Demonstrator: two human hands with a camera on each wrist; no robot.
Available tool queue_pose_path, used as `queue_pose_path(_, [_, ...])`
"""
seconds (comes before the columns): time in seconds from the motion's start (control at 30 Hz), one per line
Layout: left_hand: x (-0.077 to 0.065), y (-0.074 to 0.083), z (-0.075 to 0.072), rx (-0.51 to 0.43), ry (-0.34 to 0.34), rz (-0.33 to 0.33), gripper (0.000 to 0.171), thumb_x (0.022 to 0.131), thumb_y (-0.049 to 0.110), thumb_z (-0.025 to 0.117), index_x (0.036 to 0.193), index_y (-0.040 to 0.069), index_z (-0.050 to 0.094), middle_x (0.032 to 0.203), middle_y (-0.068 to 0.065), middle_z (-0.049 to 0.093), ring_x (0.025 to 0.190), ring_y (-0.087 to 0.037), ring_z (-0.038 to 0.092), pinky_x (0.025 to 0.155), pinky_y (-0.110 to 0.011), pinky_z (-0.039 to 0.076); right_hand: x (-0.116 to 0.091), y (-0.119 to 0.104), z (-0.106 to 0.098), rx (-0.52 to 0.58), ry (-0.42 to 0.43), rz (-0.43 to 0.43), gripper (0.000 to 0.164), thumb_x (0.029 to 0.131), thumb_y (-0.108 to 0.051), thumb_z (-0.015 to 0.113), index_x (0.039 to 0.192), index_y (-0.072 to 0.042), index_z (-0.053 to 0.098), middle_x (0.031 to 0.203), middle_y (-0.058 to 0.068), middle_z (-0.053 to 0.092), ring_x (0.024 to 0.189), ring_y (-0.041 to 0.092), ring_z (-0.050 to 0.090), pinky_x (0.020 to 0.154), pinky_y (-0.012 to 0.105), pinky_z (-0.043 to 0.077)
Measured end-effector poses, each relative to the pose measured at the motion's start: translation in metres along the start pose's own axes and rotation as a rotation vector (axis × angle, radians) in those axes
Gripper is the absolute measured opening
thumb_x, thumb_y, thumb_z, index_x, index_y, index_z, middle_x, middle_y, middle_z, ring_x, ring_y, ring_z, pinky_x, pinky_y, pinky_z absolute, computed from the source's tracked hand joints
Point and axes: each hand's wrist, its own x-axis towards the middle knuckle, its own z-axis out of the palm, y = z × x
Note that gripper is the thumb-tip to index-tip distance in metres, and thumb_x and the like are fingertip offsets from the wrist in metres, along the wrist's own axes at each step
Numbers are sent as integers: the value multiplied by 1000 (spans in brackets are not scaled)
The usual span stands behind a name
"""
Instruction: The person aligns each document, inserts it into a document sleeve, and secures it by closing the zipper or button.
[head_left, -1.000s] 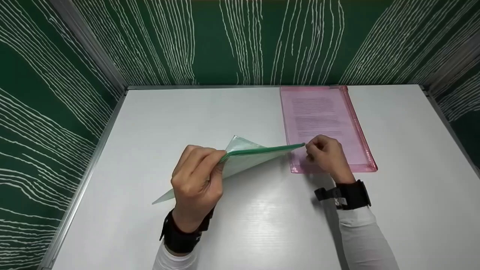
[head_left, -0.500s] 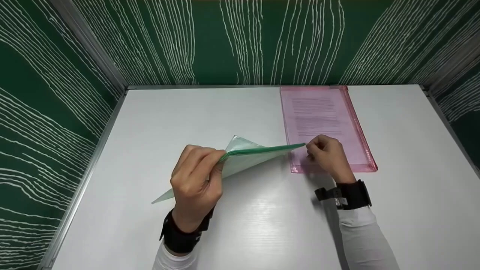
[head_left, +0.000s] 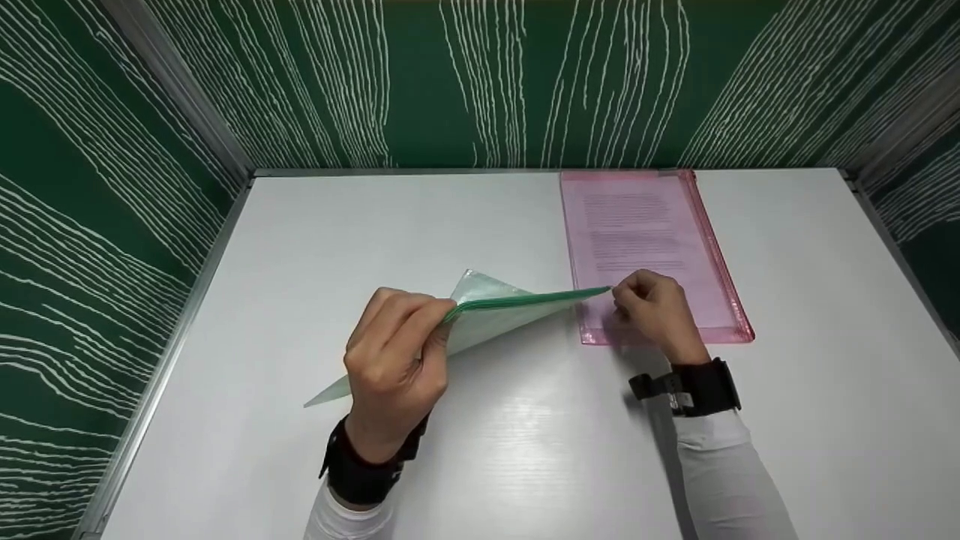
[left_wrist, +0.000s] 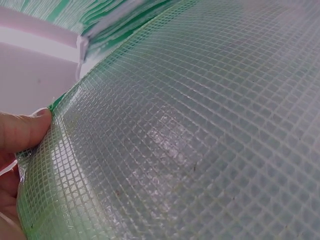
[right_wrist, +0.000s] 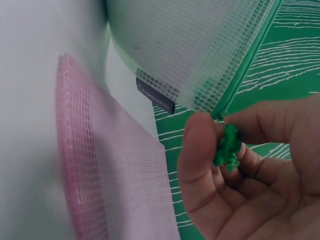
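Observation:
A translucent green mesh zipper pouch (head_left: 495, 321) is held up over the white table, its green zip edge running between my two hands. My left hand (head_left: 394, 367) pinches the left part of that edge; in the left wrist view the thumb (left_wrist: 27, 129) lies on the mesh and the grid fills most of the picture. At the other end, my right hand (head_left: 654, 309) pinches the zip's tip. A crumpled green tail (right_wrist: 229, 147) of the zip shows between thumb and finger in the right wrist view. A dark label (right_wrist: 155, 95) sticks out from the pouch's side.
A pink mesh pouch (head_left: 637, 225) with a printed sheet inside lies at the table's back right, partly below my right hand. Green panels with white wavy lines (head_left: 420, 90) stand behind and beside the white table (head_left: 337, 232).

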Motion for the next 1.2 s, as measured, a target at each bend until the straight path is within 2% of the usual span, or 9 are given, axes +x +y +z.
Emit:
queue_pose_path(0.33, [0,0,0,1,-25,-15,12,82,-14,75,86,-2,75,77,-9,67,68,-22,57,60,-31,49,1,-1,-2,-26,-12,4,15,101,-9,60,93,1,65,79,5,66,68,12,64,63,23,50])
queue_pose_path(0.57, [0,1,1,7,-55,-14,11,83,-13,76,86,-2,75,78,-9,67,69,-22,56,60,-31,49,-2,-4,-5,-99,-25,-10,11,99,-7,60,93,1,65,80,8,68,71,17,62,63,24,46])
queue_pose_path(0.67, [1,2,2,3,-70,-11,11,83,-12,76,87,-2,75,78,-9,66,69,-22,56,61,-31,49,-4,-8,-6,-132,-3,-41,10,96,-6,59,94,1,66,83,11,68,74,19,60,66,26,45])
queue_pose_path(0.83, [-1,3,6,-10,-100,0,11,84,-11,76,88,-1,74,79,-9,66,70,-22,56,61,-31,49,-11,-22,-4,-128,61,-156,11,98,-3,59,97,2,69,92,15,70,88,24,65,78,23,48])
queue_pose_path(0.93, [-2,3,9,-9,-118,9,10,84,-11,76,88,-1,74,80,-9,66,71,-22,56,62,-30,49,-18,-33,-3,-66,66,-248,10,99,-2,61,100,2,71,97,14,72,93,22,67,85,18,48])
queue_pose_path(1.1, [-5,4,11,10,-148,21,8,86,-7,77,88,-1,75,79,-8,65,72,-20,55,62,-28,49,-30,-51,-1,75,-15,-448,12,97,4,66,105,-2,74,103,9,74,95,10,67,90,17,49])
queue_pose_path(1.2, [-6,5,13,9,-154,23,8,86,-8,77,88,0,75,79,-8,65,72,-20,55,62,-28,48,-36,-59,1,116,-89,-571,18,94,5,70,108,-5,75,106,7,74,97,9,67,88,18,50])
